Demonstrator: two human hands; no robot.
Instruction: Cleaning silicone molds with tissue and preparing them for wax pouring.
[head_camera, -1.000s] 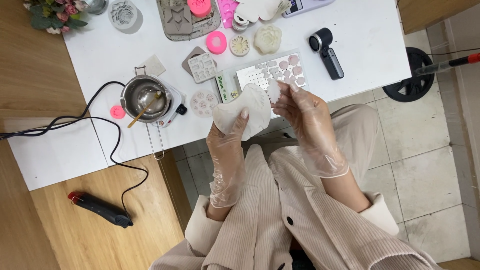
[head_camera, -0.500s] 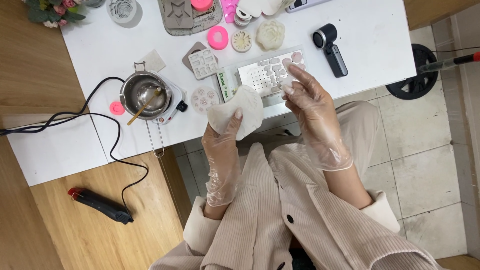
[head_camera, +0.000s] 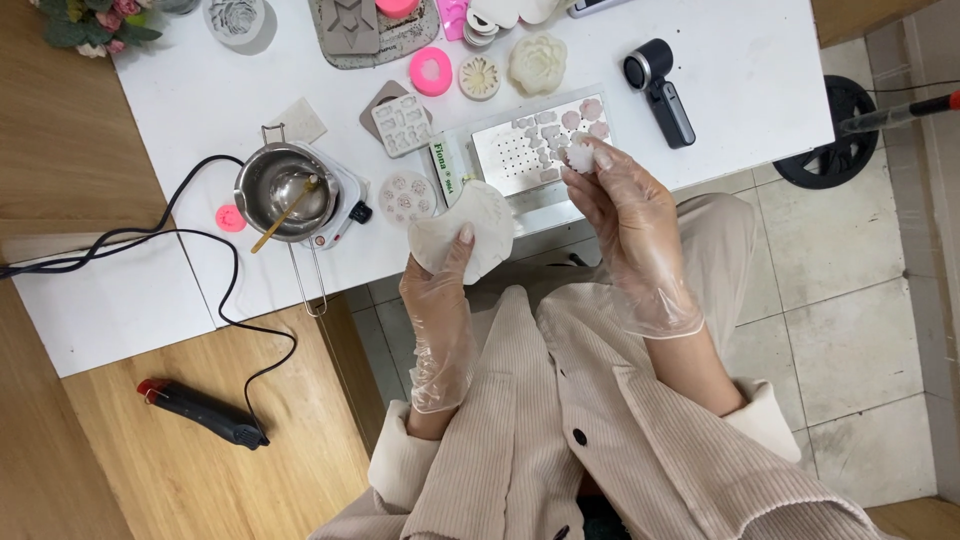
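Left hand (head_camera: 440, 290) is clamping a white mould (head_camera: 465, 232) just below the tray (head_camera: 520, 150); right hand (head_camera: 625, 215) is pinching a small flower (head_camera: 579, 158) over the tray.

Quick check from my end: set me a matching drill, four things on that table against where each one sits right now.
Things:
1. white round mould
2. small white flower piece
3. metal pot
4. black handheld device

Places:
A. on the small hotplate
B. in the left hand
C. lying on the table right of the tray
D. in the right hand fingertips, over the tray

Pairs: 1-B, 2-D, 3-A, 4-C
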